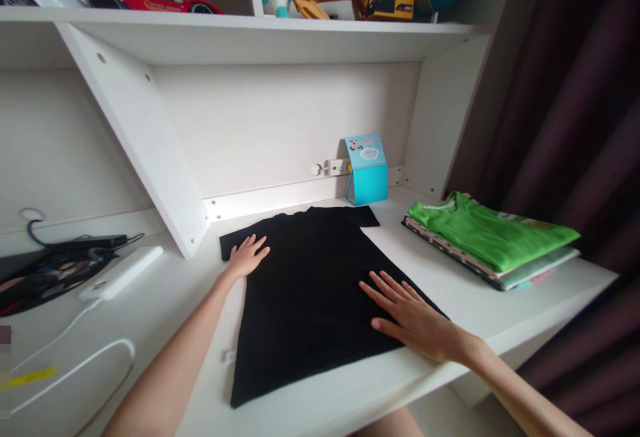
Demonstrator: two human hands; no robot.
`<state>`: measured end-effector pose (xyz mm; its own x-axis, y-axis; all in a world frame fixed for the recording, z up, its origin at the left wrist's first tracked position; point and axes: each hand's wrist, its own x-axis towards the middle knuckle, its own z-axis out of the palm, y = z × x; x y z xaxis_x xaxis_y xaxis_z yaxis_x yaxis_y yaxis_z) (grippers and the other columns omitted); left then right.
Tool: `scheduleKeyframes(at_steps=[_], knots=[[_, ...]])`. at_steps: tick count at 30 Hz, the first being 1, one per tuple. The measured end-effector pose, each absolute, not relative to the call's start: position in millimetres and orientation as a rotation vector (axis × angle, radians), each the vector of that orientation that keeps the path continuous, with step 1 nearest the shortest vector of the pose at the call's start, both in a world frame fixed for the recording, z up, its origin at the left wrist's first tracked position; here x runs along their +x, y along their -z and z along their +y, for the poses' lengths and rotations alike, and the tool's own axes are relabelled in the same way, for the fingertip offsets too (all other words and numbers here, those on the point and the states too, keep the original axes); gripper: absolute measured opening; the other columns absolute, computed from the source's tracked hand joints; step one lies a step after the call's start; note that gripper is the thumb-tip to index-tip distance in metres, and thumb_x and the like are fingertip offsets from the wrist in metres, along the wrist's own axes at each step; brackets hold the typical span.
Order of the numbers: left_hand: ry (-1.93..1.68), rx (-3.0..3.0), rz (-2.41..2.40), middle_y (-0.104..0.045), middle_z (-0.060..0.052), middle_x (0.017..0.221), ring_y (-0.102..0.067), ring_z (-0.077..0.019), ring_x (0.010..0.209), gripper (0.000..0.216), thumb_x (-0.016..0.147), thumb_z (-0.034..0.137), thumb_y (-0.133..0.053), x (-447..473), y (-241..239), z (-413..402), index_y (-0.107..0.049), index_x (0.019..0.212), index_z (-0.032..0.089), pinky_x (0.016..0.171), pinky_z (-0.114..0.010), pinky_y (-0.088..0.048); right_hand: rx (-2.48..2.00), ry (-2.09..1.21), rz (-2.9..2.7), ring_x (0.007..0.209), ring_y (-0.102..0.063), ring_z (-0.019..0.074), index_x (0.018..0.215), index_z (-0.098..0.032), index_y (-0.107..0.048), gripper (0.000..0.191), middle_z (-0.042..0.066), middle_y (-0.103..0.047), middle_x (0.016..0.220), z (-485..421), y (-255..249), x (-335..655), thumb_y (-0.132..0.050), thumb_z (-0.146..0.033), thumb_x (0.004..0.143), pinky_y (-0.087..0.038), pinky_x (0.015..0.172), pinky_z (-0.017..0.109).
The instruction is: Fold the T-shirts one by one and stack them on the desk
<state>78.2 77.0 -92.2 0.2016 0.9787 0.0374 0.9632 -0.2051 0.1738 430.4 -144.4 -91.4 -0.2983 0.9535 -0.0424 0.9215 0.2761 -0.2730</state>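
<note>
A black T-shirt [310, 290] lies spread flat on the white desk [430, 250], its sleeves toward the back wall. My left hand [247, 256] rests open and flat on the shirt near its left sleeve. My right hand [413, 317] lies open with fingers spread on the shirt's right side, close to the desk's front edge. Neither hand grips anything.
A stack of folded clothes with a green shirt on top [487, 237] sits at the right. A small blue calendar [367, 170] stands at the back. A white power bank [123, 271] with cable and dark items lie at the left. Toys stand on the shelf [250, 30] above.
</note>
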Motion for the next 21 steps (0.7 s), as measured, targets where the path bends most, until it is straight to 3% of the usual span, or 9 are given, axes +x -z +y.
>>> scheduleKeyframes(at_steps=[6, 9, 11, 14, 16, 18, 21], knots=[[-0.191, 2.262, 1.911, -0.025, -0.006, 0.154, -0.021, -0.0334, 0.142, 0.06, 0.087, 0.06, -0.035, 66, 90, 89, -0.04, 0.141, 0.034, 0.108, -0.063, -0.014, -1.896, -0.245, -2.365, 0.143, -0.015, 0.0282, 0.149, -0.028, -0.024, 0.06, 0.006, -0.02, 0.156, -161, 100, 450, -0.037, -0.051, 0.094, -0.026, 0.112, 0.051], [-0.203, 2.128, 2.101, -0.029, -0.012, 0.153, -0.026, -0.0405, 0.138, 0.059, 0.088, 0.058, -0.034, 45, 86, 94, -0.045, 0.139, 0.03, 0.102, -0.069, -0.02, -1.992, -0.091, -2.286, 0.136, -0.034, 0.0357, 0.141, -0.018, -0.045, 0.056, 0.017, -0.041, 0.146, -163, 90, 422, -0.052, -0.04, 0.09, -0.035, 0.106, 0.054], [-0.232, 2.015, 2.258, -0.035, -0.019, 0.149, -0.032, -0.0439, 0.134, 0.059, 0.09, 0.054, -0.033, 30, 84, 94, -0.046, 0.138, 0.023, 0.098, -0.068, -0.027, -1.914, -0.029, -2.288, 0.125, -0.049, 0.0369, 0.126, -0.015, -0.06, 0.043, 0.021, -0.056, 0.133, -167, 79, 387, -0.06, -0.03, 0.086, -0.039, 0.103, 0.055], [-0.323, 1.906, 2.43, -0.045, -0.024, 0.14, -0.039, -0.0449, 0.128, 0.061, 0.089, 0.05, -0.037, 18, 85, 91, -0.043, 0.139, 0.016, 0.096, -0.062, -0.034, -1.396, -0.158, -2.51, 0.109, -0.061, 0.0293, 0.112, -0.02, -0.066, 0.031, 0.012, -0.066, 0.118, -175, 59, 324, -0.065, -0.029, 0.083, -0.05, 0.093, 0.045], [-0.414, 1.874, 2.478, -0.049, -0.024, 0.137, -0.043, -0.0435, 0.125, 0.061, 0.089, 0.047, -0.039, 18, 86, 89, -0.038, 0.141, 0.014, 0.096, -0.06, -0.035, -1.121, -0.185, -2.621, 0.096, -0.064, 0.0259, 0.11, -0.019, -0.064, 0.037, 0.009, -0.068, 0.104, -177, 53, 283, -0.069, -0.04, 0.079, -0.055, 0.081, 0.038], [-0.494, 1.863, 2.483, -0.051, -0.022, 0.134, -0.046, -0.041, 0.122, 0.057, 0.089, 0.04, -0.041, 24, 86, 87, -0.037, 0.14, 0.015, 0.095, -0.057, -0.038, -1.016, -0.102, -2.666, 0.085, -0.064, 0.0244, 0.104, -0.018, -0.063, 0.042, 0.008, -0.067, 0.092, -175, 54, 249, -0.07, -0.048, 0.076, -0.057, 0.069, 0.035], [-0.568, 1.841, 2.467, -0.055, -0.021, 0.13, -0.048, -0.0397, 0.121, 0.052, 0.088, 0.034, -0.045, 31, 83, 87, -0.041, 0.137, 0.018, 0.093, -0.054, -0.042, -1.024, 0.014, -2.657, 0.074, -0.062, 0.0224, 0.091, -0.019, -0.064, 0.022, 0.007, -0.065, 0.082, -167, 69, 216, -0.064, -0.039, 0.082, -0.052, 0.057, 0.032]])
